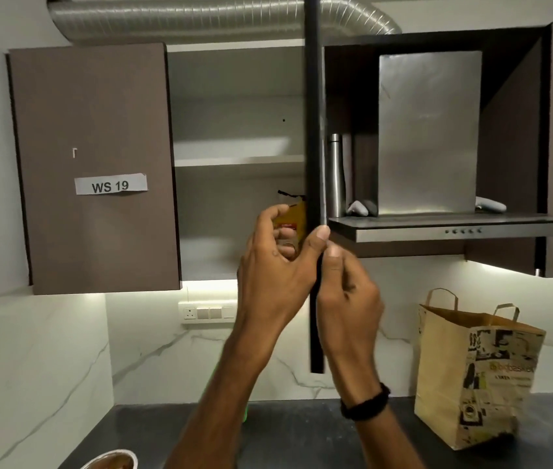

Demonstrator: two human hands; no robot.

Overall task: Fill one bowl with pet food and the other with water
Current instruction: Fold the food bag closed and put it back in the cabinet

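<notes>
A yellow pet food packet (pixel 293 216) stands on the lower shelf of the open wall cabinet, partly hidden behind the edge of the open dark cabinet door (pixel 315 130). My left hand (pixel 275 262) reaches into the cabinet, its fingers curled around the packet's left side and its thumb lying across the door edge. My right hand (pixel 346 289) grips the door's edge just below. The rim of a metal bowl (pixel 112 459) with something brown inside shows at the bottom left. No second bowl is in view.
A closed brown cabinet door labelled WS 19 (pixel 95 164) is on the left. A range hood (pixel 444 228) with a steel bottle (pixel 336 174) on it sits on the right. A printed paper bag (pixel 474 374) stands on the dark counter (pixel 285 431). A socket strip (pixel 205 313) is on the marble wall.
</notes>
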